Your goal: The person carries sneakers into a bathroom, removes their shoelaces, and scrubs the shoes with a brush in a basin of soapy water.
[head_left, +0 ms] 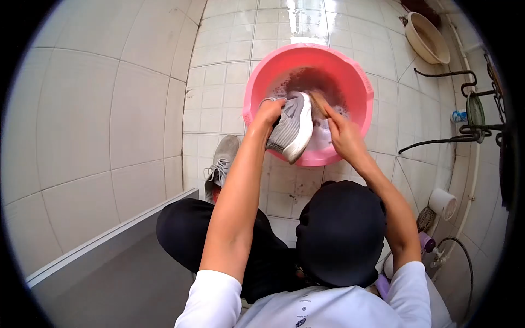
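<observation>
My left hand (272, 111) is closed around the opening of a grey knit sneaker (288, 127) with a thick white sole. The sneaker is tilted over the near part of a pink basin (361, 87), its heel toward me and its sole turned to the right. In my right hand (344, 134) is a wooden-handled brush (319, 104), against or very near the sole's right side; its bristles are hidden. Dark, sudsy water (314, 81) lies in the basin. Left of the basin, a second grey shoe (226, 156) with laces rests on the floor.
Pale tiles cover the floor (219, 87) and the left wall (76, 109). A beige basin (426, 38) stands at the far right. Along the right wall are a dark metal rack (470, 104), a pipe (471, 180), a white cylinder (443, 204) and a floor drain (426, 218).
</observation>
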A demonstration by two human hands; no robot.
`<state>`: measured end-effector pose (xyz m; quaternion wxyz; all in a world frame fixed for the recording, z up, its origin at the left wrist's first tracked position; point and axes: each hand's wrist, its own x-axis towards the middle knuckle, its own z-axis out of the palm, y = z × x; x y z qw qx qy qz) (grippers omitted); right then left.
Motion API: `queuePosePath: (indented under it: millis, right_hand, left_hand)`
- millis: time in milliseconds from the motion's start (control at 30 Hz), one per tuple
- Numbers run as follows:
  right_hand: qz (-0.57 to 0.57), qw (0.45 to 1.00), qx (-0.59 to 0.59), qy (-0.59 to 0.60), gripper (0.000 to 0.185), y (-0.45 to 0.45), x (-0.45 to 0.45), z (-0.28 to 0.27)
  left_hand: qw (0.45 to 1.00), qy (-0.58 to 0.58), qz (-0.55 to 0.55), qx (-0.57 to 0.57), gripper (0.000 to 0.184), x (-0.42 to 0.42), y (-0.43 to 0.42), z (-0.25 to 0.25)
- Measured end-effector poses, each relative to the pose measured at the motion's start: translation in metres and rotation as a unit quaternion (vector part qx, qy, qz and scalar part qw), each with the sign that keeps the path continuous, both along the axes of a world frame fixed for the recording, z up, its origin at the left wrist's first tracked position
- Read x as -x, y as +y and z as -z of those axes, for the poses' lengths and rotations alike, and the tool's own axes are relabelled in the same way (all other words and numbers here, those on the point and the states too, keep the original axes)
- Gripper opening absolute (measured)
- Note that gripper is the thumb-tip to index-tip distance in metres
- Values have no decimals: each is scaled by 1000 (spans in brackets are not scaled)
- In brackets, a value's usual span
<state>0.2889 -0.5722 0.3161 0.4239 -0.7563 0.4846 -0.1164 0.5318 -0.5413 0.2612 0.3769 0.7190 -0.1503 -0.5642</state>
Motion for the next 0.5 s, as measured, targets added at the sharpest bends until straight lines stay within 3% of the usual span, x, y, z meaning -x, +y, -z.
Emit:
queuePosePath:
  millis: [33,133,233,333,400,467,500]
  right_hand:
    - [25,999,-40,6,39,8,6,-19]
    - [-89,990,25,-102,40,23,18,-44]
    - [-129,990,15,-44,40,22,1,-49]
    - [-91,995,36,38,40,-11,-28,-17]
    - [-72,995,59,43,40,-35,-32,18]
    - [-74,995,57,17,40,-34,-31,17]
    - [-93,995,45,-11,40,-22,-22,16]
  left_hand:
    - [1000,21,-6,0,33,2,-3,-3]
    - [995,83,-44,28,34,8,-3,-5]
    - [999,26,-46,2,35,7,-8,-1]
    - [992,114,-37,35,36,6,0,-8]
    - [997,70,3,42,39,11,-5,0]
    - [997,22,14,73,44,18,-5,-7]
    - [998,35,26,33,48,12,-6,-9]
